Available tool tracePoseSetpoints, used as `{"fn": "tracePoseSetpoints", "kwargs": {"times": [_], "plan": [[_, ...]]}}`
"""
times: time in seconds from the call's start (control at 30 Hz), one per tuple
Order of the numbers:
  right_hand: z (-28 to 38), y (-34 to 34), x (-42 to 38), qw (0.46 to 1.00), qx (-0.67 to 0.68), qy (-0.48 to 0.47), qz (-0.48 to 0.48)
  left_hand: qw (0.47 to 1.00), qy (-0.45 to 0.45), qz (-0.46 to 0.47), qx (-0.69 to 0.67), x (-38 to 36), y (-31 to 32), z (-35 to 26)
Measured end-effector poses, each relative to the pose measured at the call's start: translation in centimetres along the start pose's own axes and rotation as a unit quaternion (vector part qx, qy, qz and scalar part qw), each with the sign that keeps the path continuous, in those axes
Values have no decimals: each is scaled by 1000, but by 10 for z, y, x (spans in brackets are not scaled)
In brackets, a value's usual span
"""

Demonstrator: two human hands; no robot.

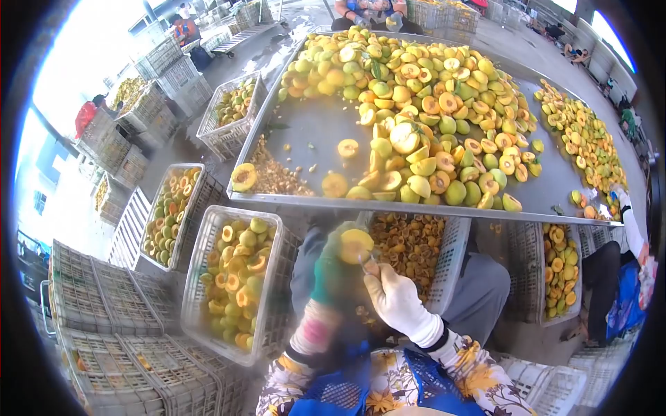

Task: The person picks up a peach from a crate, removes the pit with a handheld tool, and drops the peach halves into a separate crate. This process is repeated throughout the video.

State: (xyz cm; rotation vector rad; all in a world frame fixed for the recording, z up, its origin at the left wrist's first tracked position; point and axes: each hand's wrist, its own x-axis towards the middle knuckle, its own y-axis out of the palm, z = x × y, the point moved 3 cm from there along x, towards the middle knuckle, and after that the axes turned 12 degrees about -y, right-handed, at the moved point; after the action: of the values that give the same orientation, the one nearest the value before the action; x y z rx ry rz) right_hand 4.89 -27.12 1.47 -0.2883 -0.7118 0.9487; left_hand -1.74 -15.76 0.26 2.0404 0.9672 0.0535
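My left hand [334, 267], in a green glove and blurred, holds a yellow halved fruit [356, 246] cut side up. My right hand [397, 297], in a white glove, is closed around a small metal tool [368, 262] whose tip is at the fruit. Under both hands, between my knees, a crate [452, 267] holds brown pits and scraps. Just beyond is the rim of a metal table [416, 207] heaped with halved yellow-green fruit [444, 104]. Loose pits [274, 170] lie in its near left corner.
Crates of cut fruit stand at my left [191, 295] and farther left [201, 184]. Stacked crates [104, 298] fill the lower left. Another crate [540, 277] is at the right, beside a co-worker's leg [600, 284]. Another person [368, 8] sits across the table.
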Motion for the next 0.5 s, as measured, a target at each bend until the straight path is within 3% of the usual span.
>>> {"fn": "tracePoseSetpoints", "kwargs": {"times": [0.03,0.1,0.17,0.3,0.4,0.5], "plan": [[2,1,-1,999,-42,-4,12,998,48,18,40,-3,-5,7],[-2,4,-4,998,-66,-7,21,995,31,81,57,-10,-8,9],[0,7,-11,998,-57,10,29,999,3,22,24,-13,-12,16],[4,13,-20,999,-30,17,9,984,-106,53,-133,-16,-8,21],[2,17,-23,999,-33,31,18,998,-3,-47,40,-13,-24,38],[-4,21,-24,998,-10,48,36,973,125,-73,180,-5,-30,40]]}}
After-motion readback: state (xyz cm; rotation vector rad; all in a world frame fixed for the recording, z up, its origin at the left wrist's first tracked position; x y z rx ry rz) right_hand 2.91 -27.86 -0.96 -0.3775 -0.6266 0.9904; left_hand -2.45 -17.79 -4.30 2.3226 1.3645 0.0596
